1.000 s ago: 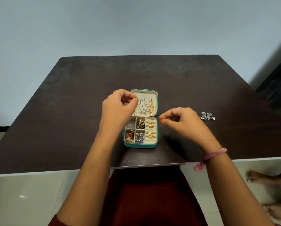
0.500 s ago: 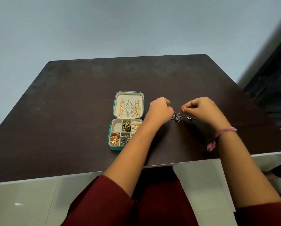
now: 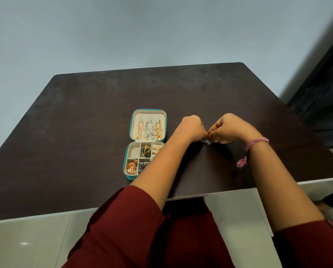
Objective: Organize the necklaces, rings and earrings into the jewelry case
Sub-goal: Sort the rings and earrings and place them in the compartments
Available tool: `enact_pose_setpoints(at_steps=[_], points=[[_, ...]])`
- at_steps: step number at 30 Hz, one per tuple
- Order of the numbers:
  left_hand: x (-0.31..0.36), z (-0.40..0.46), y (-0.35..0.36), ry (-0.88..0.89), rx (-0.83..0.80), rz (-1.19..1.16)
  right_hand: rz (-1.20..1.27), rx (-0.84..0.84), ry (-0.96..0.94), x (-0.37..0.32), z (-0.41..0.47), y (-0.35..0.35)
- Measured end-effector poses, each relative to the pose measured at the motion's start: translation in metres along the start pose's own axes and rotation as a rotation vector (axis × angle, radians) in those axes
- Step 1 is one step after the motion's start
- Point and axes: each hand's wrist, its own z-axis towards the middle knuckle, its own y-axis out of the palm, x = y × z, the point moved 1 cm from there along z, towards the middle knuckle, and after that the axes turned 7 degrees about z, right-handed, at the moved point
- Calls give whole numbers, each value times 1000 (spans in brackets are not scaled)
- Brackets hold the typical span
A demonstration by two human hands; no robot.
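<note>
head view | your left hand (image 3: 192,130) and right hand (image 3: 232,130) meet, fingers curled, fingertips pinching the dark silver earrings (image 3: 206,141) on the table (image 3: 84,122), right of the open jewelry case (image 3: 130,177) | small, light, probably slippery: hold the body, not the hook

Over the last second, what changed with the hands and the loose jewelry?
The left hand left the jewelry case and moved right to join the right hand over the silver earrings on the table; both now seem to pinch them. The case's contents look unchanged.
</note>
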Motion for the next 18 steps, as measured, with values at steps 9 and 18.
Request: enact_pose_setpoints(at_steps=[9, 18], points=[[-4, -16, -7, 59, 115, -224, 97, 113, -140, 9, -13, -2], [-19, -48, -29, 222, 286, -568, 240, 254, -438, -5, -40, -9]])
